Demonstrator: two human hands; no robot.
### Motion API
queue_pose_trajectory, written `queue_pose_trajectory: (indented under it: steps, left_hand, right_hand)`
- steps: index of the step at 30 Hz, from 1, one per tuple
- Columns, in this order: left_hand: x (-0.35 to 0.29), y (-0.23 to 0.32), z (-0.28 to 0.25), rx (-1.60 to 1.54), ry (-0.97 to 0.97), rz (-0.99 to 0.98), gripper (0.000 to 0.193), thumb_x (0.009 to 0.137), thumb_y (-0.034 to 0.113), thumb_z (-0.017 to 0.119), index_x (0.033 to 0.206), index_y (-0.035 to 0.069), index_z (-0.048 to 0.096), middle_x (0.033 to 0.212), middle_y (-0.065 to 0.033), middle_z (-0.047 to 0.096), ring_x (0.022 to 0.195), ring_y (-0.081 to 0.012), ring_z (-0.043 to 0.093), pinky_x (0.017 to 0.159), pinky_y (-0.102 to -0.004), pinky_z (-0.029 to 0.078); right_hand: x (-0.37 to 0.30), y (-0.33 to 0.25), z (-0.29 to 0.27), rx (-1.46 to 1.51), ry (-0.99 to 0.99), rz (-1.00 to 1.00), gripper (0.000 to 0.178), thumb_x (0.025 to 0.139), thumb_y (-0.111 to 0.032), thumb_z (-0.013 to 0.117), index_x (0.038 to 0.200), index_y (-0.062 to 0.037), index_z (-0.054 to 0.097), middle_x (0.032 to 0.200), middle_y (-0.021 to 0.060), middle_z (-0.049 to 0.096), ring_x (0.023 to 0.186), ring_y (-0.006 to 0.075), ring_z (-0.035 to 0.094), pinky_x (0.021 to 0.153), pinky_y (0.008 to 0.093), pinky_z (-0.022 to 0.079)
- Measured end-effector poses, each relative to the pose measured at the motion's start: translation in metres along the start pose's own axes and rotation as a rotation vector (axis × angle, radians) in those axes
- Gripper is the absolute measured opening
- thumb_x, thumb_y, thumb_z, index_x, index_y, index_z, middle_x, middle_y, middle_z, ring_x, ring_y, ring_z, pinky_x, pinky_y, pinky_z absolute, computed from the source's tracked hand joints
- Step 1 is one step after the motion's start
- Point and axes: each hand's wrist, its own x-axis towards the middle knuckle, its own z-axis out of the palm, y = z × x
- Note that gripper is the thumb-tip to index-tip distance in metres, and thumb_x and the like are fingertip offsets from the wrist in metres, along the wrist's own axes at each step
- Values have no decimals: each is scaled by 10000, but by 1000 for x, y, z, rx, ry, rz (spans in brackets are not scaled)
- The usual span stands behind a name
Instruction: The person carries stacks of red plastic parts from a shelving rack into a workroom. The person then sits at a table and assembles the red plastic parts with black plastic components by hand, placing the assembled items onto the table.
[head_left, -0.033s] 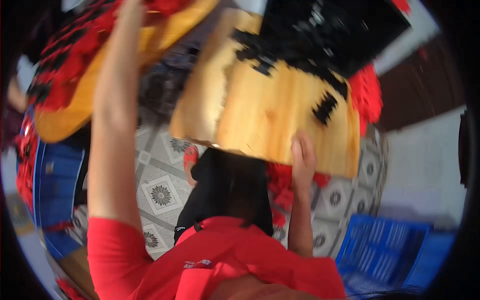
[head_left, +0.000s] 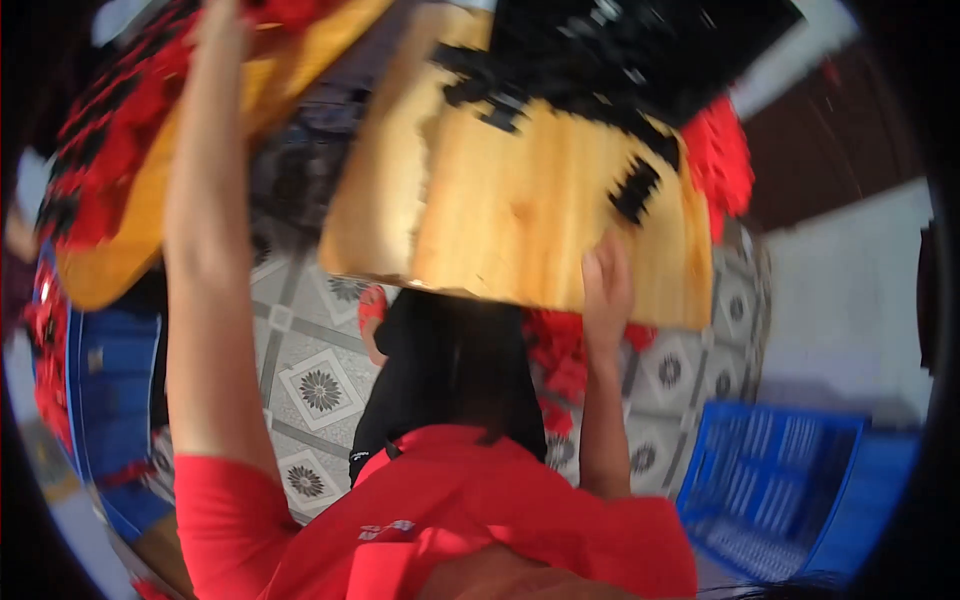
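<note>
My left hand (head_left: 220, 22) is at the top left, by red and black pieces heaped on an orange-yellow wooden board (head_left: 95, 275). It is smeared by motion and its fingers are partly cut off. In front of me, over the near edge of a pale wooden tabletop (head_left: 530, 215), is my right hand (head_left: 607, 280). Its fingertips point at a small black toothed piece (head_left: 635, 190), just short of it. Blur hides whether those fingers are spread or pinched. Many more black pieces (head_left: 500, 100) lie along the far side of the wood.
A large black shiny sheet or bag (head_left: 640, 60) covers the table's far side. Red material (head_left: 720, 160) hangs at the right edge, and more red pieces (head_left: 560, 350) lie below the table. Blue plastic crates stand at lower right (head_left: 770, 490) and left (head_left: 115, 365) on the patterned tile floor (head_left: 320, 385).
My right hand has moved slightly forward, nearer the small black piece. The whole view has shifted a little, and my left arm appears farther left.
</note>
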Motion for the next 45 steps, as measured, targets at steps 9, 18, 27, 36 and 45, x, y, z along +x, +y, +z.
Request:
queue_pose_trajectory:
  steps: [9,18,27,36,45]
  left_hand:
    - [48,-325,79,1307,447,1530,528,846,246,688,1264,13,466,1253,-145,442,1118,-260,486,913,-334,417]
    - [80,-442,45,2034,391,918,749,822,444,668,1415,109,357,1453,-241,261,1271,-372,329,1007,-485,226]
    - [83,-438,55,2043,421,886,789,799,407,706,1417,83,339,1489,-241,199,1289,-368,320,1000,-469,237]
    - [75,-441,59,2037,413,846,824,784,395,719,1417,59,311,1480,-257,199,1253,-361,332,985,-460,230]
    - [90,-440,67,2028,369,843,767,777,363,725,1393,80,365,1469,-214,264,1235,-355,352,994,-477,234]
  right_hand:
    - [108,74,-28,-611,-142,-261,568,785,-304,738,1296,-157,537,1381,250,415,1277,397,412,1031,441,365]
    - [204,84,-93,-737,612,-429,709,776,-466,697,1323,-81,463,1326,275,425,1191,443,417,1006,519,331]
    - [377,115,-217,-710,600,142,954,726,-661,625,1441,-112,313,1426,251,349,1300,417,358,1054,513,279]
    - [427,118,-223,-788,309,133,848,781,-638,583,1406,-95,399,1301,210,536,1209,372,512,989,506,385]
    - [458,102,-274,-643,261,74,1112,664,-612,733,1480,-67,210,1405,278,397,1315,390,392,1065,422,340]
